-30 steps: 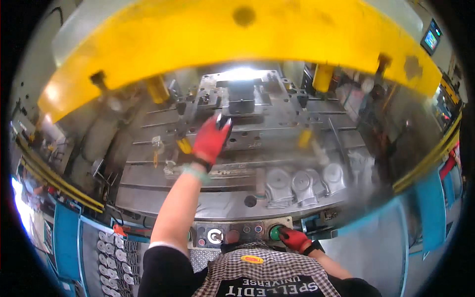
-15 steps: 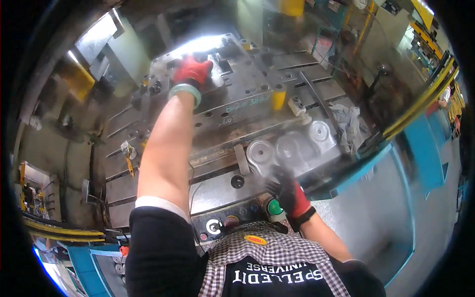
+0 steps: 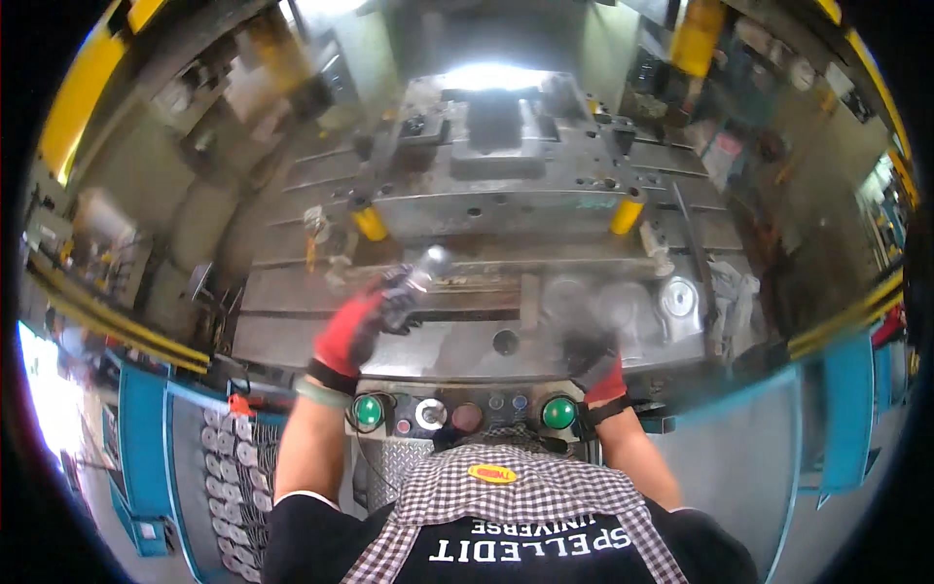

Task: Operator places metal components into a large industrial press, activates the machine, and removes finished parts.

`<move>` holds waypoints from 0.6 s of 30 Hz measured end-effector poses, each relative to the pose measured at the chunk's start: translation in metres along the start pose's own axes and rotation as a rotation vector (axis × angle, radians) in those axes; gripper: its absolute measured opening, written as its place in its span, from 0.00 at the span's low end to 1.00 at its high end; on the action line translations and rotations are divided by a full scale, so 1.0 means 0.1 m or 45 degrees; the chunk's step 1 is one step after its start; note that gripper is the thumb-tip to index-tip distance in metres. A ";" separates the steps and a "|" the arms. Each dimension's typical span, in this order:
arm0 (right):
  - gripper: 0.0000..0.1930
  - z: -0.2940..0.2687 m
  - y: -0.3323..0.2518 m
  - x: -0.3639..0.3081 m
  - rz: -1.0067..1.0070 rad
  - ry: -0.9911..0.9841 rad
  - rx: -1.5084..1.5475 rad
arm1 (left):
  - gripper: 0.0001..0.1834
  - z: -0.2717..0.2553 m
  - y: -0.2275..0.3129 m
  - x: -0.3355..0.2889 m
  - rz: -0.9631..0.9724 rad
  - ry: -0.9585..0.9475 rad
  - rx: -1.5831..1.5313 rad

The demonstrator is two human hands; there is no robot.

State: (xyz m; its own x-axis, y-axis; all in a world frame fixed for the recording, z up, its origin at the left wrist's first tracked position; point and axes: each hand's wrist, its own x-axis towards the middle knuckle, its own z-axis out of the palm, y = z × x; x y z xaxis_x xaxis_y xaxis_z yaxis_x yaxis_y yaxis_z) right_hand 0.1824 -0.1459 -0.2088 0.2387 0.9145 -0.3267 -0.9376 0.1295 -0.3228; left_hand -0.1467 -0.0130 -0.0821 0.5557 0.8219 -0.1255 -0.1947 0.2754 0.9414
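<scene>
My left hand (image 3: 375, 316), in a red and black glove, is closed around a shiny metal piece (image 3: 430, 265) above the front of the press bed. Glare and blur hide that piece's full shape. My right hand (image 3: 592, 368), gloved the same way, is by the front edge of the bed, just above a green push button (image 3: 559, 413). Its dark fingers are smeared and overlap the near side of the formed metal parts (image 3: 678, 298), which have round raised ends. Whether it grips one I cannot tell. Beyond both hands stands a steel die block (image 3: 496, 206).
Yellow posts (image 3: 628, 212) stand at the die's front corners. A control panel with another green button (image 3: 369, 412) runs along the near edge. At lower left, a blue-framed bin (image 3: 175, 457) holds rows of metal parts. A crumpled grey rag (image 3: 736, 302) lies at right.
My left hand has come back from on top of the die to the front of the bed, now with the shiny piece. My right hand stays near the formed parts. The view has turned.
</scene>
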 end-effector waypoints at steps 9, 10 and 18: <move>0.36 0.70 -0.04 -0.38 -0.002 -0.378 -0.229 | 0.38 0.30 -1.51 0.07 0.075 0.519 1.703; 0.35 0.92 0.00 -0.37 0.010 -0.364 -0.132 | 0.39 0.43 -1.48 0.10 -0.032 0.449 1.825; 0.30 2.39 0.17 0.52 0.245 -0.429 0.540 | 0.39 0.71 -1.57 0.25 -0.016 0.259 2.146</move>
State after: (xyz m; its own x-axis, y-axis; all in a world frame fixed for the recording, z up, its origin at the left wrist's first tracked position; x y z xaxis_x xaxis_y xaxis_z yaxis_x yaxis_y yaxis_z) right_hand 0.1187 -0.0047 -0.0188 0.0254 0.9995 -0.0204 -0.9922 0.0277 0.1214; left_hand -0.0446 -0.0709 -0.2106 0.4192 0.9068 -0.0441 0.8952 -0.4048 0.1861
